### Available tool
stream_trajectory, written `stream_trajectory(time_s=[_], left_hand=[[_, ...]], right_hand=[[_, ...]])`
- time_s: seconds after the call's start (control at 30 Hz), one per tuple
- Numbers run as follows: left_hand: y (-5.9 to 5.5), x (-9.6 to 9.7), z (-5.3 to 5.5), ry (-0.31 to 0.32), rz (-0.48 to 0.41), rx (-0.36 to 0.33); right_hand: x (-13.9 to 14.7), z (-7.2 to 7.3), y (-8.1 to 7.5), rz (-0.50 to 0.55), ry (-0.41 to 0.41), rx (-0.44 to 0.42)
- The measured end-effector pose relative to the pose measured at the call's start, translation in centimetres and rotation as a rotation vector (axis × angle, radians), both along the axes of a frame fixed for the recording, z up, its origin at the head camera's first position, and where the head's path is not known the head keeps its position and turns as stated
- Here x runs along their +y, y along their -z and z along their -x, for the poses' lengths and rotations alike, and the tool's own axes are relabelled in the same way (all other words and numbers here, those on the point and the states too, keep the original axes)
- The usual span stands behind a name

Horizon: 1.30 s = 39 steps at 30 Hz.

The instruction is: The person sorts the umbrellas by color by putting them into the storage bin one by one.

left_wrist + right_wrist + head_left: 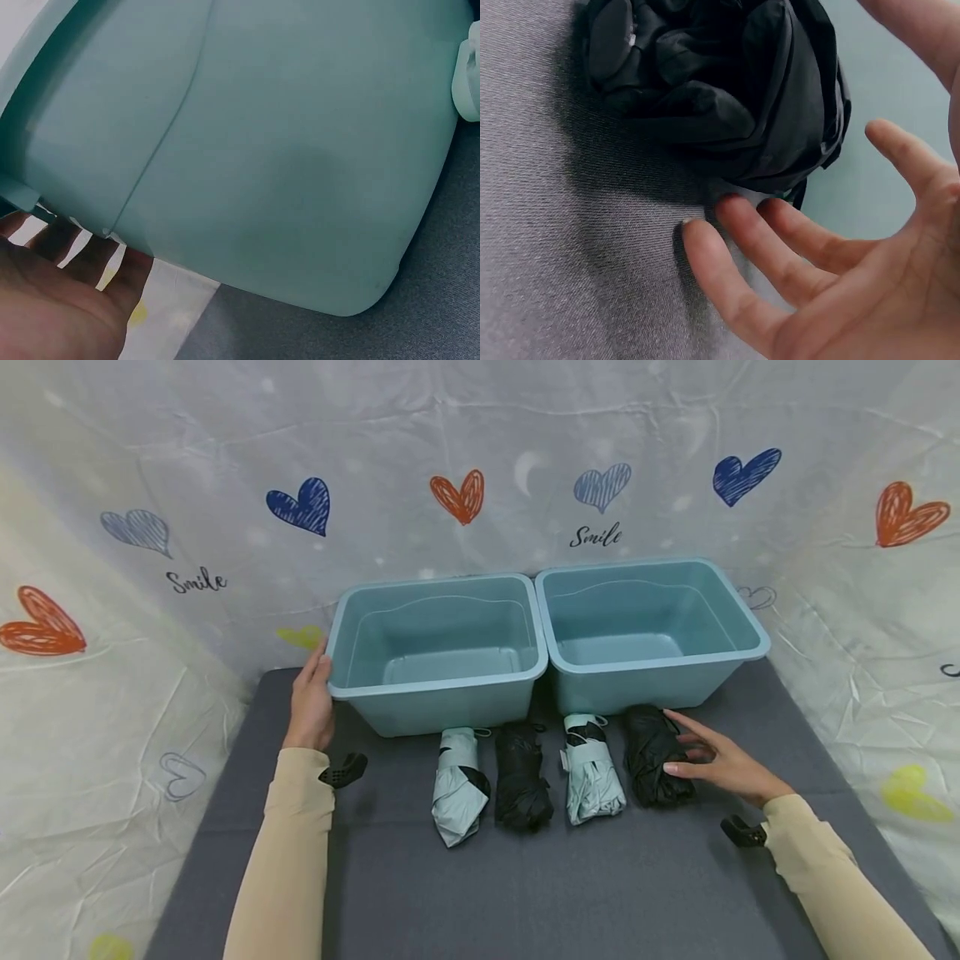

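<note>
Two light-blue plastic bins [431, 702] [645, 681] stand side by side. My left hand [311, 702] touches the left end of the left bin, fingers extended along its edge; in the left wrist view, the fingertips of that hand [64, 300] pass behind the bin wall [285, 150]. Four-fold row aside, a rolled black folding umbrella [656, 756] lies in front of the right bin. Beside it, my right hand [727, 764] has its fingers spread, with fingertips right at the umbrella's side. The right wrist view shows the hand [855, 277] relaxed next to the bunched black fabric [727, 97].
Left of that umbrella lie a pale mint umbrella [592, 768], another black one [522, 777] and another mint one [460, 785]. A dark grey cloth [555, 902] covers the table. Behind the bins hangs a white curtain [390, 443] printed with hearts.
</note>
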<state>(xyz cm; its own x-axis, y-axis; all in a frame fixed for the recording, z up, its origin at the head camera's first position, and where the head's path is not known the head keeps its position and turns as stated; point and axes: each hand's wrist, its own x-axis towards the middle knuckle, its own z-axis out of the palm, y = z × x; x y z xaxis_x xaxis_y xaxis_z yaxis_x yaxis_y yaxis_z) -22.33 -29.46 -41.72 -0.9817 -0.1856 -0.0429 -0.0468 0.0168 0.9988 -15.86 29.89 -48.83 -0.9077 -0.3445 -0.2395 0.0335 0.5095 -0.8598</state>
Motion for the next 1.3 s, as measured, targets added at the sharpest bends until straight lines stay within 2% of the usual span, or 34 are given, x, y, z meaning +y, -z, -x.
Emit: stream_trajectory(time_s=[0.2, 0.37, 0.53, 0.7, 0.97, 1.2, 1.3], left_hand=[[-0.6, 0.1, -0.6, 0.039, -0.1, 0.007], [-1.5, 0.6, -1.2, 0.061, -0.125, 0.011], [-0.4, 0.1, -0.7, 0.061, -0.089, 0.018], [0.8, -0.3, -0.2, 0.05, -0.027, 0.063], [0.8, 0.0, -0.3, 0.039, 0.046, 0.098], [-1.8, 1.2, -1.7, 0.048, 0.045, 0.066], [-1.8, 1.3, -1.8, 0.047, 0.048, 0.06]], right_hand=[[-0.3, 1.3, 0.1, 0.024, -0.055, -0.059], [-1.2, 1.9, 0.3, 0.0, -0.098, -0.06], [-2.3, 2.0, 0.2, -0.015, -0.107, -0.05], [-3.5, 2.2, -0.1, -0.034, -0.1, -0.05], [-5.8, 2.3, -0.6, -0.114, -0.053, -0.056], [-6.4, 2.2, -0.6, -0.147, -0.036, -0.033], [-6.1, 1.8, -0.4, -0.121, -0.017, 0.018]])
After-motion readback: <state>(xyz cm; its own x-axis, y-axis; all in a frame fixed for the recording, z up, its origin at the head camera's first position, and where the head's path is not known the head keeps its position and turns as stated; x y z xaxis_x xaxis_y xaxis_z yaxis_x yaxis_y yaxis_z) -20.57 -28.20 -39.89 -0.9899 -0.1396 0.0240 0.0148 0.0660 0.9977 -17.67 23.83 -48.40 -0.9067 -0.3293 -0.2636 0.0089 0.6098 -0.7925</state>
